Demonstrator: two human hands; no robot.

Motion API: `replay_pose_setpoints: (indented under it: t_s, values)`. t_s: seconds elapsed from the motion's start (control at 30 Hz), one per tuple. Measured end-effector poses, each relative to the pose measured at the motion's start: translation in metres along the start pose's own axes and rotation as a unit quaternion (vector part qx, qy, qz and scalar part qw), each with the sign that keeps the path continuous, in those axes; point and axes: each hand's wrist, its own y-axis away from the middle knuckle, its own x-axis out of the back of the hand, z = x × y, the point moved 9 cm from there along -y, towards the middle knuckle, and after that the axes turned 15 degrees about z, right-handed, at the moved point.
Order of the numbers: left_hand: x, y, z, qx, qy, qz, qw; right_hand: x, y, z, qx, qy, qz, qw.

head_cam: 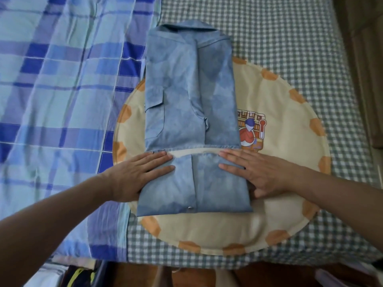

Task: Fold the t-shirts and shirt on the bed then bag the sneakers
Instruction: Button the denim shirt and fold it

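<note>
The light-blue denim shirt [191,96] lies at the centre of the view, collar toward 12 o'clock, sleeves folded in, on a round cream cushion [277,125] with orange patches along its rim. The shirt's bottom section is folded up toward the collar, and a snap button [189,208] shows at the near fold edge.

The left hand [136,175] rests flat on the folded section's 9 o'clock side, fingers straight and together, pointing toward 3 o'clock. The right hand [257,172] lies flat on its 3 o'clock side, fingers straight and slightly spread, pointing toward 9 o'clock. Neither hand grips the fabric.

A blue plaid blanket [58,90] covers the bed from 8 to 11 o'clock. A green-and-white checked sheet [290,34] lies under the cushion.
</note>
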Motion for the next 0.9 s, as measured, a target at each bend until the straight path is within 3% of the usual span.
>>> replay_pose_setpoints:
  t_s: [0.2,0.27,0.3,0.33,0.37,0.4,0.43,0.5,0.57,0.63,0.77,0.9]
  values:
    - [0.019,0.0,0.009,0.028,0.095,-0.001,0.995,0.021,-0.004,-0.004,-0.064,-0.062,0.118,0.989]
    - [0.034,0.011,0.025,0.07,0.21,-0.009,0.975,0.028,0.009,-0.011,-0.147,-0.206,0.113,0.961]
    - [0.04,0.017,0.028,0.146,0.29,-0.006,0.946,0.033,0.015,-0.011,-0.222,-0.304,0.122,0.918]
    - [0.048,0.021,0.029,0.252,0.379,0.012,0.89,0.033,0.014,-0.012,-0.304,-0.394,0.12,0.859]
    - [0.052,0.023,0.025,0.36,0.453,0.054,0.814,0.029,0.019,-0.007,-0.4,-0.456,0.118,0.786]
    - [0.049,0.025,0.017,0.459,0.491,0.091,0.735,0.022,0.026,-0.002,-0.458,-0.464,0.106,0.75]
    - [0.043,0.028,0.009,0.532,0.481,0.125,0.686,0.02,0.029,0.002,-0.501,-0.466,0.114,0.721]
    - [0.039,0.032,-0.007,0.624,0.396,0.195,0.645,0.014,0.027,0.017,-0.569,-0.398,0.16,0.701]
    - [0.038,0.031,-0.016,0.67,0.3,0.244,0.633,0.01,0.021,0.023,-0.626,-0.342,0.183,0.677]
    - [0.038,0.029,-0.017,0.699,0.223,0.252,0.631,0.008,0.017,0.022,-0.654,-0.271,0.173,0.684]
    - [0.062,0.029,-0.007,0.683,0.206,0.328,0.62,0.011,0.022,0.016,-0.698,-0.197,0.183,0.664]
    - [0.054,0.045,0.002,0.699,0.12,0.255,0.657,0.016,0.022,0.01,-0.716,-0.175,0.209,0.642]
